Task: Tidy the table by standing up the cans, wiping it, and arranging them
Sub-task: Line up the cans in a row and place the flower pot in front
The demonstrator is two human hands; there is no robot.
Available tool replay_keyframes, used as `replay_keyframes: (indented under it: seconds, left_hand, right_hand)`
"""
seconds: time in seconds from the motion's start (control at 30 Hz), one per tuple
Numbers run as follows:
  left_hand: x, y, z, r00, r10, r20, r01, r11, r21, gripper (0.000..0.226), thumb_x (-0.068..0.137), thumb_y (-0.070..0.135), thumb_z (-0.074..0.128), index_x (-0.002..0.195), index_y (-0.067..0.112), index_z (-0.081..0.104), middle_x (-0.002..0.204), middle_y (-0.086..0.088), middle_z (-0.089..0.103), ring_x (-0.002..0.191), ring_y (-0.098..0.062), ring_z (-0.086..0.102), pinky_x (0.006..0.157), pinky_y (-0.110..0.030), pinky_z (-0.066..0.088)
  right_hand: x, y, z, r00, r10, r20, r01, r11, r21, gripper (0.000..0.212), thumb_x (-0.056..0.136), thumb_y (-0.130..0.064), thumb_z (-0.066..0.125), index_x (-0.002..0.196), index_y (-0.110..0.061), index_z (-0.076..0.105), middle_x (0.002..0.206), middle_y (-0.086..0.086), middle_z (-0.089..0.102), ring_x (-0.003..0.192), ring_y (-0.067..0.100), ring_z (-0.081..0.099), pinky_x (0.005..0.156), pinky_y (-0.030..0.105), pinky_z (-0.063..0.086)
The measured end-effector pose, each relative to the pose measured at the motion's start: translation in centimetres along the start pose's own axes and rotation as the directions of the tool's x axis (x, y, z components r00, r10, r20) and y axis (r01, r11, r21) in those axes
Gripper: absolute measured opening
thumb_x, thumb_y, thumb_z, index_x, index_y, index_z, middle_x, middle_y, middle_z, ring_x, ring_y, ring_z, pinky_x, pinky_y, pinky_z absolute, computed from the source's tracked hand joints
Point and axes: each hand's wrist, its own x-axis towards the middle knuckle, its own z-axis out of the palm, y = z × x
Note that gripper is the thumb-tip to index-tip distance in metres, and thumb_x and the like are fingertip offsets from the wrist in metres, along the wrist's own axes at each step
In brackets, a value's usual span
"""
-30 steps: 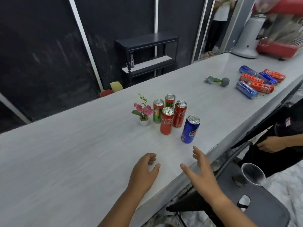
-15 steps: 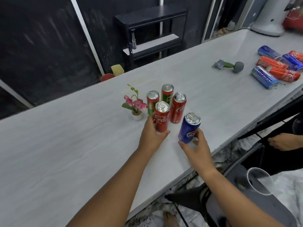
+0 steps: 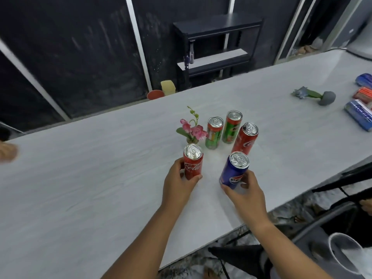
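Now both hands grip upright cans: left hand (image 3: 179,183) red can (image 3: 192,162), right hand (image 3: 246,195) blue can (image 3: 234,170).

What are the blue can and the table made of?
The blue can looks like thin metal: shiny silver lid with a pull tab, glossy printed side. The table looks like smooth pale laminate with a faint printed grain, though that is uncertain.

Bare forearms (sleeveless, ringless hands (image 3: 179,184))
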Motion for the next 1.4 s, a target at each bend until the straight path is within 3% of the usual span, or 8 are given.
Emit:
replay_keyframes:
  seconds: [0.1, 0.23, 0.37, 0.57, 0.77, 0.97, 1.13, 1.4]
  left_hand:
    - [-1.0, -1.7, -4.1, 0.998, -0.012, -0.067, 0.011, 1.000, -0.015, 0.076, 0.081, 0.041, 0.095, 0.144, 0.040, 0.054, 0.143, 0.018, 0.063, 0.121, -0.004, 0.063, 0.092, -0.013, 0.047]
    - [-2.1, -4.1, -9.5, 0.986, -0.050, -0.162, 0.046, 0.999, -0.026, 0.074, 0.081, 0.039, 0.095, 0.145, 0.034, 0.057, 0.142, 0.016, 0.067, 0.122, -0.008, 0.066, 0.099, -0.025, 0.054]
    - [-3.2, -6.1, -14.1, 0.966, -0.073, -0.248, 0.069, 0.997, -0.023, 0.072, 0.081, 0.039, 0.094, 0.144, 0.035, 0.058, 0.139, 0.016, 0.068, 0.120, -0.008, 0.067, 0.090, -0.014, 0.048]
    - [-4.3, -8.8, -19.5, 0.944, -0.081, -0.320, 0.091, 0.996, 0.015, 0.076, 0.080, 0.044, 0.094, 0.145, 0.033, 0.055, 0.143, 0.014, 0.066, 0.126, -0.010, 0.063, 0.099, -0.023, 0.049]
    - [-4.0, -10.9, -23.2, 0.917, -0.108, -0.384, 0.119, 0.993, 0.005, 0.074, 0.078, 0.046, 0.095, 0.140, 0.034, 0.056, 0.136, 0.019, 0.065, 0.122, -0.006, 0.062, 0.088, -0.010, 0.043]
    - [-3.7, -12.1, -24.6, 0.913, -0.084, -0.399, 0.116, 0.992, 0.056, 0.067, 0.076, 0.054, 0.092, 0.130, 0.044, 0.054, 0.119, 0.033, 0.062, 0.111, 0.014, 0.059, 0.085, -0.010, 0.043]
    - [-3.4, -12.4, -24.3, 0.902, -0.036, -0.430, 0.090, 0.990, 0.106, 0.066, 0.075, 0.057, 0.092, 0.128, 0.039, 0.058, 0.122, 0.020, 0.068, 0.110, -0.001, 0.064, 0.090, -0.022, 0.052]
    - [-3.1, -12.9, -24.2, 0.896, 0.044, -0.441, 0.051, 0.978, 0.202, 0.062, 0.073, 0.065, 0.088, 0.117, 0.059, 0.044, 0.108, 0.032, 0.060, 0.104, 0.002, 0.062, 0.088, -0.022, 0.052]
  right_hand:
    - [-0.7, -1.4, 2.9, 0.996, -0.049, 0.070, 0.049, 0.999, 0.003, 0.059, 0.080, -0.043, 0.093, 0.125, -0.047, 0.054, 0.123, -0.025, 0.069, 0.112, -0.014, 0.058, 0.085, 0.018, 0.046]
    - [-1.3, -3.5, 7.3, 0.980, -0.119, 0.162, 0.122, 0.993, -0.009, 0.062, 0.079, -0.042, 0.093, 0.126, -0.045, 0.053, 0.124, -0.025, 0.067, 0.112, -0.008, 0.061, 0.086, 0.022, 0.050]
    - [-2.0, -5.4, 11.8, 0.953, -0.172, 0.249, 0.181, 0.983, -0.012, 0.065, 0.077, -0.042, 0.095, 0.123, -0.054, 0.050, 0.120, -0.034, 0.065, 0.113, -0.015, 0.058, 0.082, 0.011, 0.046]
    - [-2.7, -8.4, 18.1, 0.905, -0.244, 0.348, 0.268, 0.963, -0.021, 0.064, 0.074, -0.044, 0.094, 0.117, -0.060, 0.050, 0.115, -0.036, 0.066, 0.110, -0.016, 0.058, 0.079, 0.001, 0.044]
    - [-2.7, -10.6, 23.2, 0.876, -0.266, 0.403, 0.302, 0.953, -0.026, 0.064, 0.073, -0.043, 0.094, 0.126, -0.036, 0.059, 0.112, -0.024, 0.069, 0.103, -0.007, 0.063, 0.082, 0.017, 0.049]
    - [-2.9, -12.1, 26.3, 0.864, -0.270, 0.426, 0.317, 0.947, -0.042, 0.065, 0.070, -0.053, 0.094, 0.123, -0.034, 0.061, 0.111, -0.020, 0.069, 0.092, 0.005, 0.063, 0.075, 0.020, 0.047]
    - [-3.1, -12.1, 27.1, 0.879, -0.286, 0.383, 0.340, 0.937, -0.080, 0.067, 0.067, -0.063, 0.091, 0.118, -0.035, 0.060, 0.108, -0.021, 0.068, 0.089, 0.004, 0.062, 0.074, 0.021, 0.049]
    - [-2.9, -11.8, 27.4, 0.878, -0.305, 0.368, 0.370, 0.921, -0.121, 0.070, 0.066, -0.065, 0.090, 0.120, -0.035, 0.058, 0.110, -0.016, 0.069, 0.095, 0.009, 0.063, 0.086, 0.039, 0.060]
